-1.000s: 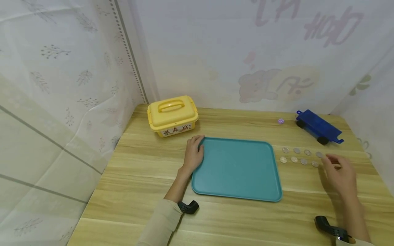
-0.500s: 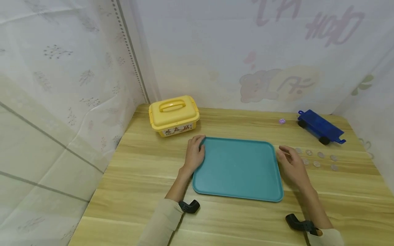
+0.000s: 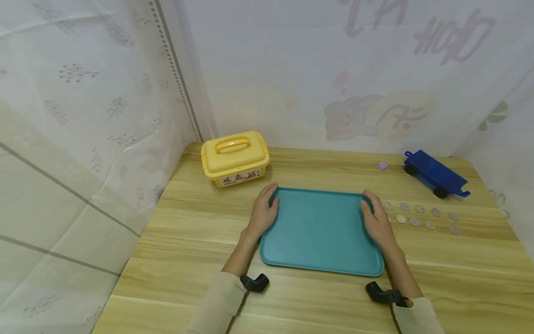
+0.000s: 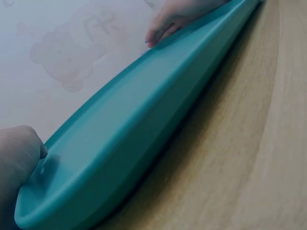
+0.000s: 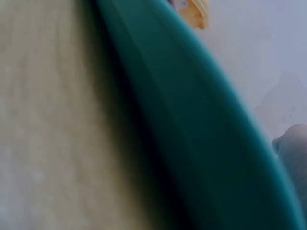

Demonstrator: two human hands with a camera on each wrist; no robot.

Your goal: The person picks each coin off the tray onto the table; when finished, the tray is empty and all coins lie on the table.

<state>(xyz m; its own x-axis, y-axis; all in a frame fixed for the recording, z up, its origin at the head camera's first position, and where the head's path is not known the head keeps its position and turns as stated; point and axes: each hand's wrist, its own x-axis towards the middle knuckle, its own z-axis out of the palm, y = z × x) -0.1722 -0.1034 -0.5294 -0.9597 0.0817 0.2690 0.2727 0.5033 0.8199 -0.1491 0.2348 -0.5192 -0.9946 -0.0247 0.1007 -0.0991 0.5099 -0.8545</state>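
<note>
A teal rectangular tray (image 3: 319,232) lies on the wooden table, its inner surface bare. My left hand (image 3: 263,213) holds its left side, thumb over the rim and fingers along the outside. On the opposite side my right hand (image 3: 377,225) grips the rim in the same way near the far corner. The left wrist view shows the left hand (image 4: 17,160) close up at the tray's rim and the right hand (image 4: 184,19) across it. In the right wrist view the tray wall (image 5: 192,120) fills the middle, with part of the right hand (image 5: 293,148) at the edge.
Two rows of coins (image 3: 414,221) lie right of the tray, one partly hidden by the right hand. Behind them are a blue wheeled toy cart (image 3: 435,173) and a small purple piece (image 3: 382,166). A yellow lidded box (image 3: 235,157) stands at the back left, before curtains.
My right hand has come left from the end of the coin rows to the tray's right rim and taken hold. Coins it had covered now show at the right. The left hand stays put.
</note>
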